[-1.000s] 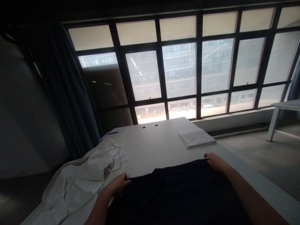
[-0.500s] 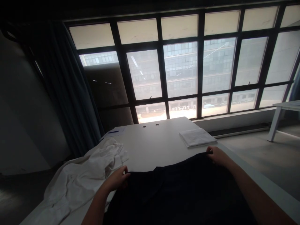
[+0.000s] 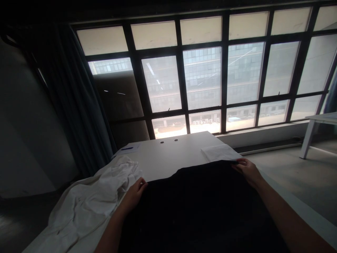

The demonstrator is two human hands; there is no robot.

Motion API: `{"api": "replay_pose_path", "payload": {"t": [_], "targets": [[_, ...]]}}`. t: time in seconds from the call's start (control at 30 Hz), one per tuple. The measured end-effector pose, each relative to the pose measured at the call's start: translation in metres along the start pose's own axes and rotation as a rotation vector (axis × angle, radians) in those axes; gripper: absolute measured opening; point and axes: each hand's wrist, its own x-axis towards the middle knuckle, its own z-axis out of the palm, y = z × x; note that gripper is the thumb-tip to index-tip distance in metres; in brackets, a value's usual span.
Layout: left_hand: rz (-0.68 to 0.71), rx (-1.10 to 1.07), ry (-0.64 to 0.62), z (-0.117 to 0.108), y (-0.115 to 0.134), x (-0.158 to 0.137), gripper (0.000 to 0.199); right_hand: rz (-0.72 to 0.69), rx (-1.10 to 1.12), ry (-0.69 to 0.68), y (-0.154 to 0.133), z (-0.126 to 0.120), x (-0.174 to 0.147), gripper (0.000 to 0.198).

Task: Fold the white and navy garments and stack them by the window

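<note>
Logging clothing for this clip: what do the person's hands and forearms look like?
The left hand and right hand are ungloved. The left forearm and right forearm are bare, with no sleeve, watch or bracelet visible. In this dim light I cannot rule out rings.

Dim, backlit through windows (image 3: 202, 79); lower panes (image 3: 170, 127) glaring; black cloth (image 3: 205, 207) underexposed, detail lost.
</note>
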Motion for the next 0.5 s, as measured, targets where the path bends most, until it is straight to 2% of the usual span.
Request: {"api": "replay_pose_path", "payload": {"t": [0.13,0.3,0.37,0.5], "targets": [[0.031,-0.008,-0.012,0.000,0.006,-0.002,0.026,-0.034,-0.034,0.032,0.000,-0.006,0.004,0.029],[0.040,0.045,-0.237,-0.017,0.019,-0.011,0.025,-0.017,-0.319,0.064,0.000,-0.023,0.010,0.032],[0.023,0.062,-0.306,-0.025,0.026,-0.016,0.025,0.014,-0.477,0.007,-0.001,-0.031,0.013,0.032],[-0.056,0.082,-0.416,-0.030,0.032,-0.023,0.024,0.091,-0.845,-0.210,-0.001,-0.049,0.017,0.031]]}}
